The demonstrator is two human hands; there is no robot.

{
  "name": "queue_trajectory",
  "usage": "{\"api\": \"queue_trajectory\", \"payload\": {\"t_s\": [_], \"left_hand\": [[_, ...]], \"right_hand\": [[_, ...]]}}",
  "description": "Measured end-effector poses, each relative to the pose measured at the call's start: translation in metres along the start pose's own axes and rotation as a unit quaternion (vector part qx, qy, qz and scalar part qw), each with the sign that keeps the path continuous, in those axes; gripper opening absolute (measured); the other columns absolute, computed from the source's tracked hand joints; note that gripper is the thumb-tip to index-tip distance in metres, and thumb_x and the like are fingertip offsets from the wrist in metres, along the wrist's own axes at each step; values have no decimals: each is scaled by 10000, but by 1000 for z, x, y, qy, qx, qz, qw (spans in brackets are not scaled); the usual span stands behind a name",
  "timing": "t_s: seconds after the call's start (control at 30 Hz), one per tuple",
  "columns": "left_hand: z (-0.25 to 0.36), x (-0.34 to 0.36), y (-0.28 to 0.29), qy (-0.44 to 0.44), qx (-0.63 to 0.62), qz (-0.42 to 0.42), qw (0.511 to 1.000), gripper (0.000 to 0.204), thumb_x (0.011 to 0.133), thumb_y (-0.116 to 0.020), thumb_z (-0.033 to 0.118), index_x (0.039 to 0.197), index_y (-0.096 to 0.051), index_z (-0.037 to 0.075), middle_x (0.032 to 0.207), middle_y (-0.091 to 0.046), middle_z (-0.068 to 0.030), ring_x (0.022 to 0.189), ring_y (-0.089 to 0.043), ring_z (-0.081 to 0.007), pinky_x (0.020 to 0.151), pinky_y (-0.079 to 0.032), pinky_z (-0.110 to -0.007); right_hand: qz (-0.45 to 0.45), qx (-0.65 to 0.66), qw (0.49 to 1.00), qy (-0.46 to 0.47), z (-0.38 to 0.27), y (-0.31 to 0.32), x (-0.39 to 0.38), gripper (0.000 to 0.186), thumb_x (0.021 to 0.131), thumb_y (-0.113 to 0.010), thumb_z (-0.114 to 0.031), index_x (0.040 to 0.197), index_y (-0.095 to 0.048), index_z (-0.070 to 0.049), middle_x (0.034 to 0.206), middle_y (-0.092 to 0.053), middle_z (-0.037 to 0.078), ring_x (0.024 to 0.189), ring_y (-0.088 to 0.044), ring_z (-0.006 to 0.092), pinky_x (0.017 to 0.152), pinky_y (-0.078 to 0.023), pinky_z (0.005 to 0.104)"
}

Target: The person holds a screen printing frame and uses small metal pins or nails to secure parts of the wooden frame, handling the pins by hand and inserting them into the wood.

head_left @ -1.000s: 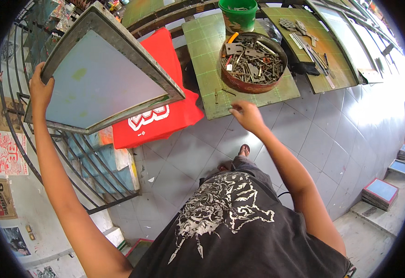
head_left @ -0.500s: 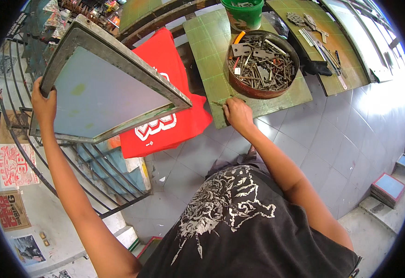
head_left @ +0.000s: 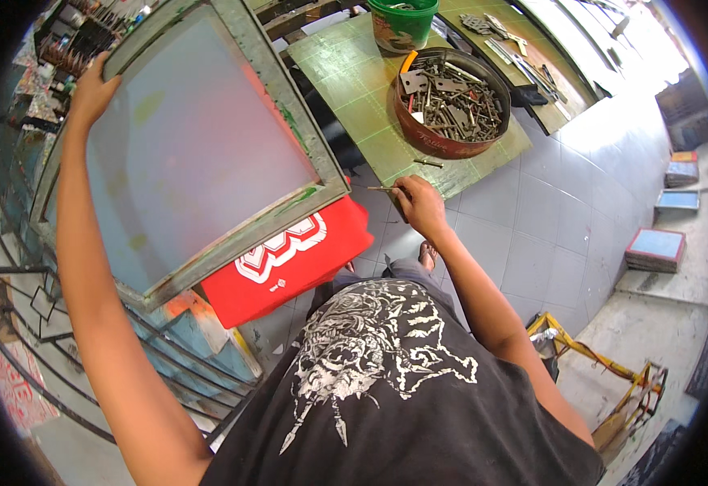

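Note:
My left hand (head_left: 93, 91) grips the outer edge of a silk-screen printing frame (head_left: 236, 267), with its fingers curled over the rim. The frame's pale translucent mesh (head_left: 184, 154) is held tilted above a red T-shirt (head_left: 289, 279) with a white print, covering most of it. Between the fingertips of my right hand (head_left: 421, 202) is a small bolt (head_left: 380, 189), its shaft pointing left toward the frame's corner. Another bolt (head_left: 428, 164) lies on the green board (head_left: 354, 97), just above my right hand. Behind that stands a round reddish tin (head_left: 451, 144) full of bolts and screws.
A green bucket (head_left: 402, 28) stands behind the tin. More tools, including pliers (head_left: 518, 40), lie on a farther board. Black metal railings (head_left: 167, 360) curve along the left. Framed screens (head_left: 655, 247) rest on a ledge at the right, near a yellow metal frame (head_left: 593, 348).
The printing frame has swung up and over more of the red shirt, with my left hand on its edge. My right hand keeps its pinch on the bolt; the view has shifted.

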State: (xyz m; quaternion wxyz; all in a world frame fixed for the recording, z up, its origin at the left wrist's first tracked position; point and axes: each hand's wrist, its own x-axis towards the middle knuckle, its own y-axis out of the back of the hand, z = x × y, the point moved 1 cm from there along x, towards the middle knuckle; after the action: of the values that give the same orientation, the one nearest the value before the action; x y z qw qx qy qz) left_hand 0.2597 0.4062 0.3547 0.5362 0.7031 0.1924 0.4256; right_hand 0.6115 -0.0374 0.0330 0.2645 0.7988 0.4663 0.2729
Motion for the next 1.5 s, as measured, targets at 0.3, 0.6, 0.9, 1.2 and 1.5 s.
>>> {"api": "queue_trajectory", "payload": {"t_s": [0.3,0.6,0.9,1.2,1.5], "left_hand": [[-20,75,-192,-67,-99,-84,989,711,741,-625,241,1370,-454,-44,1239,-598,-265,1093,-613,-355,927,-466,-402],[5,67,-283,-9,-264,-225,938,718,758,-571,178,1422,-398,-34,976,-639,-155,784,-589,-215,728,-477,-327],[30,64,-351,-8,-268,-315,911,650,763,-552,123,1389,-431,-4,831,-624,-96,677,-567,-169,611,-461,-312],[38,46,-379,-108,-166,-230,953,523,728,-657,167,1210,-557,-10,1098,-624,-270,1063,-589,-397,926,-449,-411],[102,9,-302,-89,-215,-127,964,571,857,-663,236,1349,-473,17,1478,-261,-359,1412,-245,-444,1134,-252,-422]], "right_hand": [[34,-89,995,-25,-22,-18,8,138,860,-644,-219,947,-658,-112,873,-652,98,889,-611,320,755,-485,431],[55,-18,997,-60,-23,-2,-22,176,864,-660,-231,997,-670,-118,925,-669,81,919,-607,296,785,-484,419],[28,7,997,-68,-27,0,-45,173,868,-652,-229,1001,-670,-120,921,-668,61,934,-611,286,804,-488,417],[54,-86,988,-114,4,5,-26,133,838,-674,-228,940,-686,-143,914,-649,44,936,-600,258,812,-490,390],[59,-93,991,-74,33,12,-21,169,860,-650,-203,984,-661,-87,980,-602,73,920,-619,283,786,-512,401]]}}
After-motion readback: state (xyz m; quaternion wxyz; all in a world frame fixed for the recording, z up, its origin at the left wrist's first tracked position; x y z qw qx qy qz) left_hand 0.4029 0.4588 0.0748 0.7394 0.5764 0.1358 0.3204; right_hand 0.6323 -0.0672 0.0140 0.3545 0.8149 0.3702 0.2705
